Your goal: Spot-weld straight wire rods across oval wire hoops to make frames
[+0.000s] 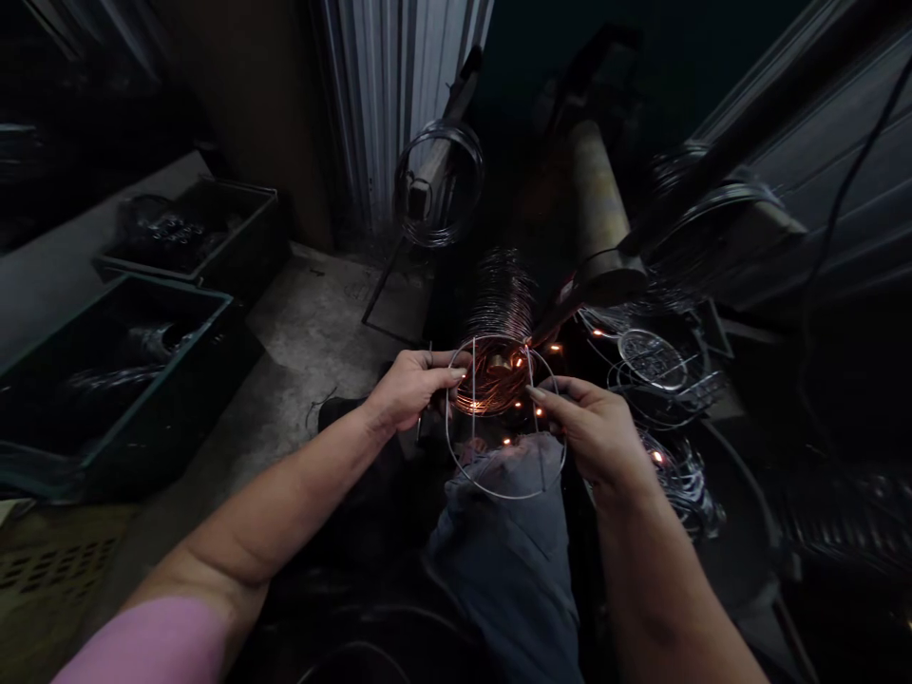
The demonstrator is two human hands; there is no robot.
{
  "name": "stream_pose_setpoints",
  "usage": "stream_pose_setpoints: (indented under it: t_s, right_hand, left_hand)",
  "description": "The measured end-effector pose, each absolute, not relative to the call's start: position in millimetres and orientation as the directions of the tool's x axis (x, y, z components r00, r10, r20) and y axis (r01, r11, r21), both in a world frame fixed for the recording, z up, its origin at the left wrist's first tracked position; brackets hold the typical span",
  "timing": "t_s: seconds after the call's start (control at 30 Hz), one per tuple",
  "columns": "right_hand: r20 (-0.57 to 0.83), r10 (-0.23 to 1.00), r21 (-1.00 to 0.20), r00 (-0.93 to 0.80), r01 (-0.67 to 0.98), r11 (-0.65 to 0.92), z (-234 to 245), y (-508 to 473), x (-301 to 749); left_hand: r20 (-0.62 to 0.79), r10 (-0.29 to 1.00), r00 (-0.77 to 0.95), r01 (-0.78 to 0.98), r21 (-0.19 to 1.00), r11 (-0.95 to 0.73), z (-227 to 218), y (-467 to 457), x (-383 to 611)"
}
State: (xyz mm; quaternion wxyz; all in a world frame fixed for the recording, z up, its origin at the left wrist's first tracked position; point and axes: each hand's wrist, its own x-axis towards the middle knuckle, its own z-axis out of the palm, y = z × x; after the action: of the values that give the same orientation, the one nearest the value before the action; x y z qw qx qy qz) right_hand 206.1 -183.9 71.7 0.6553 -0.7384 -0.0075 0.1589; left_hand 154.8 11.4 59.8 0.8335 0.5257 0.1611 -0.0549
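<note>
A thin wire ring point(509, 497) with two straight wires running across it is held out in front of me. My left hand point(413, 388) pinches it at the left, near one straight wire. Its right side is between the thumb and fingers of my right hand point(602, 427), near the other wire. At the ring's upper right edge, a dark metal arm tip point(545, 328) meets the wire, with a bright glow and orange sparks. Just behind lies a long row of stacked wire rings point(503, 294), lit orange at its near end.
A thick metal cylinder point(600, 199) stands behind on the right. Wire coils point(442, 233) hang on a post at the back. Finished-looking wire racks point(652, 359) lie to the right. Green bins point(224, 309) of metal parts stand at left. My jeans-covered leg point(509, 551) is below the ring.
</note>
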Motion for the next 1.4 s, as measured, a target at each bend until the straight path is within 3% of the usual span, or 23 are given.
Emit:
stream_pose_setpoints:
  t_s: [0.1,0.23,0.33,0.63,0.83,1.1,1.4]
  right_hand:
    - [-0.223,0.214,-0.973,0.951,-0.204,-0.109,69,-184,199]
    - [-0.238,0.166,-0.971,0.957,-0.23,-0.065,59,-192,181]
    - [-0.267,0.11,-0.964,0.957,-0.267,-0.014,52,-201,171]
    - [-0.283,0.019,-0.958,0.959,-0.284,0.046,58,-215,186]
    - [-0.26,0.009,-0.965,0.965,-0.261,0.042,65,-221,194]
    - [-0.259,-0.016,-0.965,0.966,-0.258,0.056,58,-220,195]
    - [-0.203,0.01,-0.979,0.979,-0.203,0.034,46,-216,187]
  left_hand:
    - [-0.263,0.12,0.957,0.193,0.892,0.409,55,5,151]
    - [-0.214,0.223,0.951,0.166,0.962,0.218,44,-4,146]
    - [-0.214,0.214,0.953,0.187,0.972,0.14,41,-10,146]
    - [-0.139,0.083,0.987,0.124,0.977,0.174,54,-26,177]
    - [-0.14,0.114,0.984,0.124,0.982,0.142,56,-33,191]
    - [-0.13,0.041,0.991,0.12,0.976,0.18,54,-31,191]
    - [-0.107,0.087,0.991,0.094,0.986,0.136,54,-28,188]
